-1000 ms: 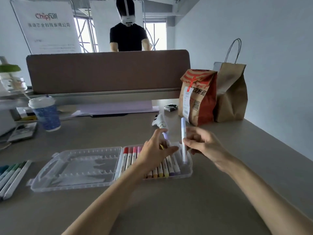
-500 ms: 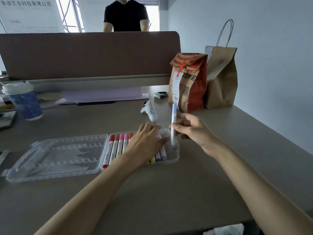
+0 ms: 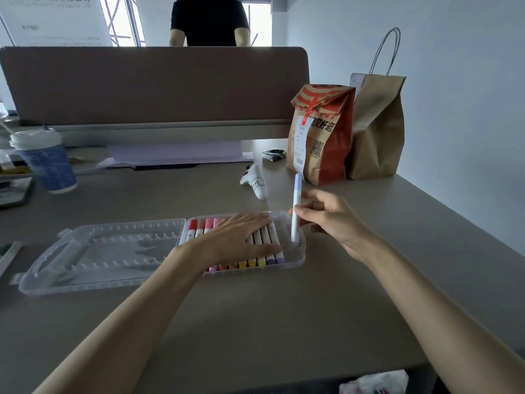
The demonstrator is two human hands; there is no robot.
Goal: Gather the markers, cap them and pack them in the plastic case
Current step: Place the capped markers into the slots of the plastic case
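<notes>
Left hand [image 3: 235,237] laid flat, open, on packed markers [image 3: 265,240], upright lilac-capped white marker [image 3: 295,211] pinched by right hand [image 3: 329,220], tip in clear plastic case [image 3: 298,251]

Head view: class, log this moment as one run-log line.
left hand flat on packed markers | right hand holds marker upright over plastic case | lid open

One open plastic case [image 3: 93,260], lid left of the left hand [image 3: 235,240]. About eleven markers [image 3: 265,237] in a row under that hand, part hidden, plus one marker [image 3: 296,209] upright in the right hand [image 3: 329,220]. Two paper bags [image 3: 321,137] beyond the right hand, one cup [image 3: 45,163], one white controller [image 3: 255,184].
</notes>
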